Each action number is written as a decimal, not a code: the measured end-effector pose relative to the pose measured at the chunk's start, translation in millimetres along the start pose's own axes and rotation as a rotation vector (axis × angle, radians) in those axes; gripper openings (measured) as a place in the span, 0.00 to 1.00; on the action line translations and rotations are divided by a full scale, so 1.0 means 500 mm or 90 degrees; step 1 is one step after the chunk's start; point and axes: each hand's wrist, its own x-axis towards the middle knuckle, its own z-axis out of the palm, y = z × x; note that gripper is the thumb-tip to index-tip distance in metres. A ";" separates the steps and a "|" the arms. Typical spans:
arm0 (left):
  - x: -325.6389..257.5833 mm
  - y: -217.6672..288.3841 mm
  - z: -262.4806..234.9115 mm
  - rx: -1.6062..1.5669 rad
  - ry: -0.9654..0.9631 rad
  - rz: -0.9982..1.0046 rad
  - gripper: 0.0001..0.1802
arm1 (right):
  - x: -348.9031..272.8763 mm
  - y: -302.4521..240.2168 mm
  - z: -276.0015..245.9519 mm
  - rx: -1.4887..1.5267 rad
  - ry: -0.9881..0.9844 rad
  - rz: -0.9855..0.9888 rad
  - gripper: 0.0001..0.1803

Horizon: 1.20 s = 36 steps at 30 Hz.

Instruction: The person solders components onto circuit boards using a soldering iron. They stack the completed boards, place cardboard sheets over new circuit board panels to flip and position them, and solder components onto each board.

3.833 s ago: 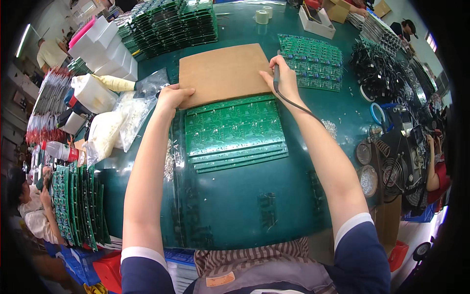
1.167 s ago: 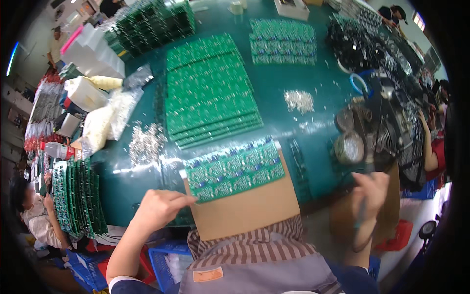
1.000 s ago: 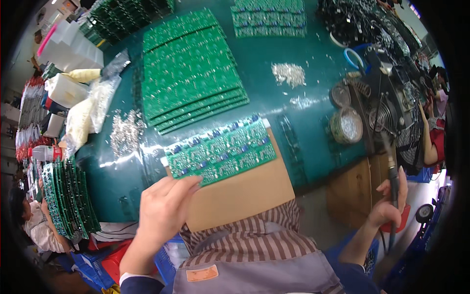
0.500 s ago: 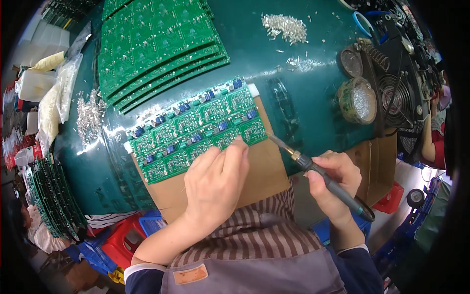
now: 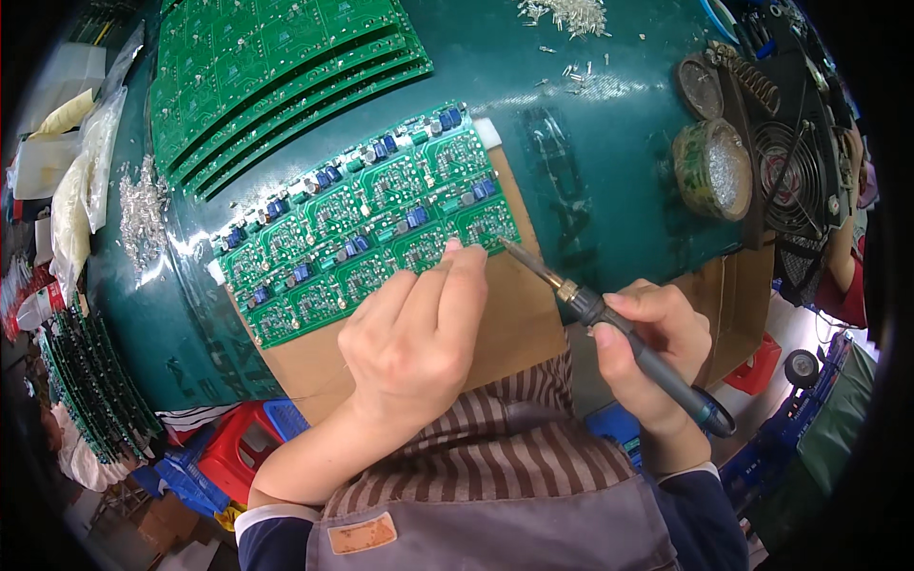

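Green tabletop (image 5: pixel 619 143) spreads beyond the circuit board (image 5: pixel 367 228), left fingers (image 5: pixel 459 285) bunched at its edge, right fingers (image 5: pixel 649 303) gripping a soldering iron (image 5: pixel 583 305)

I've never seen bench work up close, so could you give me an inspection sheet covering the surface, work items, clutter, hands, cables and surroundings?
Surface: green table, glossy, with glare patches.
Job's things: green circuit board with components on a brown cardboard sheet; soldering iron, tip at the board's near right edge.
Clutter: small silvery pieces in a left pile and a far pile; stack of green boards.
Hands: left hand, fingers bunched at the board's near edge, anything held unclear; right hand grips the iron.
Cables: dark cord curving off the iron's rear; far end unseen.
Surroundings: black fan, right; red stool, lower left.
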 end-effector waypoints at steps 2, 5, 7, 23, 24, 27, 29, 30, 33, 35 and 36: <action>-0.002 -0.003 0.002 -0.005 -0.002 0.012 0.11 | 0.002 0.001 0.004 -0.025 0.031 -0.044 0.11; -0.002 0.002 -0.002 -0.016 -0.018 0.001 0.11 | 0.005 -0.001 0.009 -0.048 0.032 -0.081 0.11; -0.002 0.009 -0.008 -0.025 -0.031 -0.022 0.11 | 0.002 0.003 0.016 -0.056 0.041 -0.114 0.11; -0.021 -0.002 -0.072 -0.083 -0.052 -0.149 0.11 | -0.007 -0.001 0.037 -0.018 0.074 -0.167 0.10; -0.025 -0.007 -0.079 -0.067 -0.058 -0.155 0.11 | -0.006 -0.002 0.041 -0.013 0.068 -0.164 0.10; -0.040 -0.013 -0.074 -0.067 -0.061 -0.157 0.11 | -0.001 -0.008 0.053 -0.016 0.057 -0.168 0.11; -0.049 -0.014 -0.068 -0.060 -0.064 -0.164 0.11 | 0.001 -0.008 0.061 -0.014 0.048 -0.169 0.11; -0.050 -0.016 -0.063 -0.052 -0.051 -0.144 0.11 | 0.002 -0.006 0.065 -0.006 0.047 -0.173 0.11; -0.045 -0.012 -0.063 -0.035 -0.057 -0.124 0.10 | 0.003 -0.003 0.068 -0.004 0.039 -0.167 0.11; -0.040 -0.011 -0.058 -0.026 -0.072 -0.122 0.10 | 0.007 -0.003 0.067 -0.009 0.031 -0.149 0.11; -0.040 -0.014 -0.058 -0.013 -0.064 -0.105 0.11 | 0.010 -0.003 0.070 -0.007 0.031 -0.157 0.11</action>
